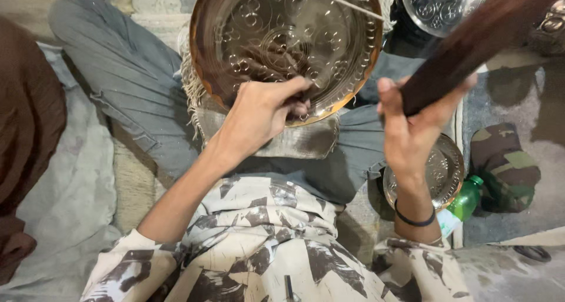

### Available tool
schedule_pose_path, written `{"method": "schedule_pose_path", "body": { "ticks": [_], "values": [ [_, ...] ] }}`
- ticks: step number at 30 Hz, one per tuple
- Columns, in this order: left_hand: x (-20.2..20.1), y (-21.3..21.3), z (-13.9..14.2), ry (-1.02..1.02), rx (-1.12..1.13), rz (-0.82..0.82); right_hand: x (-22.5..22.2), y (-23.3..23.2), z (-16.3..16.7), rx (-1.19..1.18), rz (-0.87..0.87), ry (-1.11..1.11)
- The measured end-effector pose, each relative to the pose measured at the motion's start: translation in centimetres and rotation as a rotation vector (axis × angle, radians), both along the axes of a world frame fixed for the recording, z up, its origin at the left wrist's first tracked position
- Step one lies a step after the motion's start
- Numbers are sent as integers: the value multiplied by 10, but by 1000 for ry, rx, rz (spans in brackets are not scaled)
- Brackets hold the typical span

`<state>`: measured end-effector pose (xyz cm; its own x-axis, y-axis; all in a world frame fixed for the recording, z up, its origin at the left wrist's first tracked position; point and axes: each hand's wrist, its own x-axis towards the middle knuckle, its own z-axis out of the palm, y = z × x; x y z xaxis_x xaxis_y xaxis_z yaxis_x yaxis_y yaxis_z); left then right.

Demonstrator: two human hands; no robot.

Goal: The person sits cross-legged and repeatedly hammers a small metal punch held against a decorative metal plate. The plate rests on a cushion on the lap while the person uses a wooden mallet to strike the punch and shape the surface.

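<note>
Engraved brass plate [285, 40] sits at upper centre of the frame, tilted on a padded rest across the lap, face up toward the worker. Left hand [265, 110] is pinched shut at the plate's lower rim on a small tool, barely visible, seemingly to fix the point of work. Right hand [412, 128], centre right, is clenched round a dark wooden mallet [477, 37] raised above. Second plate [438, 172] and green bottle [462, 205] lie lower right.

Green bottle [463, 203], camouflage cap [505, 163]
</note>
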<state>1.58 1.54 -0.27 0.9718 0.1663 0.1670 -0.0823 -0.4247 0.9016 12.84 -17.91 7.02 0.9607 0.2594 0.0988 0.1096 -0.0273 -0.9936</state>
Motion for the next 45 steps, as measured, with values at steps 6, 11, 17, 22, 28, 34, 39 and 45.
{"method": "schedule_pose_path", "body": {
  "ticks": [6, 11, 17, 22, 28, 34, 39, 45],
  "values": [
    [-6, -17, -3, -33, -1, 285, 25, -9, 20, -933, 452, -960],
    [-15, -30, 1, -13, -49, 432, 40, 7, 35, -1253, 642, -1121],
    [-26, -32, 8, -1, 86, 530, 44, 41, 56, -1243, 801, -1248],
    [-27, -34, 9, 61, -19, 498, 44, 46, 67, -1325, 870, -1226],
    [-24, -18, 6, 1, -195, 358, 42, 12, 55, -1221, 636, -1005],
    [-2, 9, 7, -55, -234, -3, 17, -39, -18, -442, 386, -351],
    [9, 16, 7, 3, -74, -93, -2, -54, -60, -325, 225, -173],
    [9, 16, 7, -46, 12, -86, 10, -66, -53, -417, 212, -372]
  ]
}}
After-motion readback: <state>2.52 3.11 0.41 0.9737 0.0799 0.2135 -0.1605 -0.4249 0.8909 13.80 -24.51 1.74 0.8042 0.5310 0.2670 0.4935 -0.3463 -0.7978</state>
